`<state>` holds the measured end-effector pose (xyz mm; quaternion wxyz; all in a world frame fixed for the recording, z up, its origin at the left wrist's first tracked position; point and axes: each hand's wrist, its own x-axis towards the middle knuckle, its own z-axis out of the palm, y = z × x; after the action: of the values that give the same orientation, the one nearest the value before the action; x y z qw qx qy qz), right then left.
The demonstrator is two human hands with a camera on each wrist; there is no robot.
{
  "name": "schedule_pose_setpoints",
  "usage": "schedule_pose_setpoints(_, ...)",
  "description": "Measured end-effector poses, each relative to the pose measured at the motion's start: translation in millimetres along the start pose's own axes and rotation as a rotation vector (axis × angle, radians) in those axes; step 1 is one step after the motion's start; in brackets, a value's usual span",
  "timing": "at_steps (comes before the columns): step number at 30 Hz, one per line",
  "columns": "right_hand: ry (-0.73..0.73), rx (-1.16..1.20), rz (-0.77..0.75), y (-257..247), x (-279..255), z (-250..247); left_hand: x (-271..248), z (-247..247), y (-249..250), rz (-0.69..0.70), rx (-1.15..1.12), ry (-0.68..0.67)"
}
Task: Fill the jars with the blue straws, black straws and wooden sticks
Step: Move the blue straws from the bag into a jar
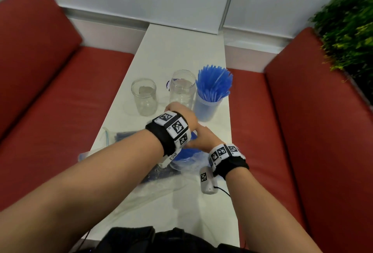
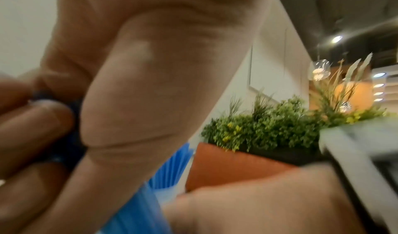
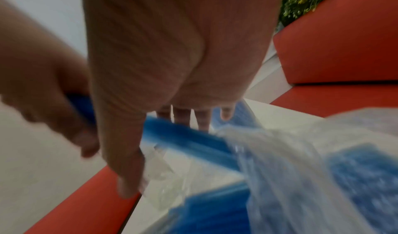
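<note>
On the white table (image 1: 181, 51) stand two empty glass jars, one at the left (image 1: 144, 97) and one in the middle (image 1: 182, 89). To their right, a third jar (image 1: 207, 109) is packed with blue straws (image 1: 215, 83). My left hand (image 1: 177, 111) grips a bundle of blue straws (image 3: 185, 140) that sticks out of a clear plastic bag (image 3: 301, 152). My right hand (image 1: 201, 139) holds the bag's mouth, thumb on the near side and fingers on the far side. A second bag of dark straws (image 1: 125, 135) lies to the left. No wooden sticks are in view.
Red benches flank the narrow table, one on the left (image 1: 60, 101) and one on the right (image 1: 302, 131). Green plants (image 1: 347, 26) sit behind the right backrest. A small white device on a cable (image 1: 209, 182) hangs from my right wrist over the table. Crumpled plastic covers the near tabletop.
</note>
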<state>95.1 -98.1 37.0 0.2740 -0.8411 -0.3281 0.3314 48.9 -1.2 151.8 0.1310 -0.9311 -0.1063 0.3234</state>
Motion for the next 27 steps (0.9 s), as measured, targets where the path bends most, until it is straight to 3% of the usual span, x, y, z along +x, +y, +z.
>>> schedule_pose_setpoints(3, 0.277, 0.132, -0.047, -6.5, -6.0, 13.3, -23.5, -21.5, -1.7, 0.014, 0.033, 0.143)
schedule_pose_setpoints(5, 0.383, 0.311, -0.05, -12.1, -12.8, 15.8, -36.4, -36.3, -3.2, 0.054, 0.044, 0.281)
schedule_pose_setpoints(8, 0.416, 0.616, -0.135, -27.7, -21.2, 10.9, -49.9, -59.3, -17.5, 0.21, -0.107, 0.465)
schedule_pose_setpoints(13, 0.393, 0.836, -0.199, -53.7, -18.7, -9.8, -49.5, -59.8, -25.9, 0.357, -0.275, 0.75)
schedule_pose_setpoints(15, 0.396, 0.884, -0.21, -62.3, -20.4, -21.3, -49.7, -53.8, -27.3, 0.5, -0.491, 0.888)
schedule_pose_setpoints(17, 0.418, 0.887, -0.235, -70.8, -28.5, -36.4, -48.5, -49.1, -35.1, 0.578, -0.898, 1.171)
schedule_pose_setpoints(19, 0.449, 0.899, -0.271, -83.5, -41.7, -57.1, -40.5, -38.4, -43.7, 0.402, -1.277, 1.409)
schedule_pose_setpoints(20, 0.456, 0.928, -0.312, -90.9, -49.2, -68.6, -35.3, -30.6, -45.6, 0.247, -1.419, 1.38)
schedule_pose_setpoints(21, 0.452, 0.963, -0.365, -99.0, -56.3, -79.3, -29.6, -21.9, -46.6, 0.131, -1.536, 1.214)
schedule_pose_setpoints(22, 0.437, 0.993, -0.417, -107.3, -63.0, -89.2, -23.0, -12.9, -45.3, 0.089, -1.655, 0.94)
schedule_pose_setpoints(25, 0.366, 1.059, -0.525, -128.1, -74.6, -106.2, -9.0, 14.9, -32.7, 0.21, -1.998, 0.039)
schedule_pose_setpoints(27, 0.346, 1.075, -0.545, -135.6, -76.9, -107.0, -6.1, 27.9, -21.6, 0.279, -2.214, -0.333)
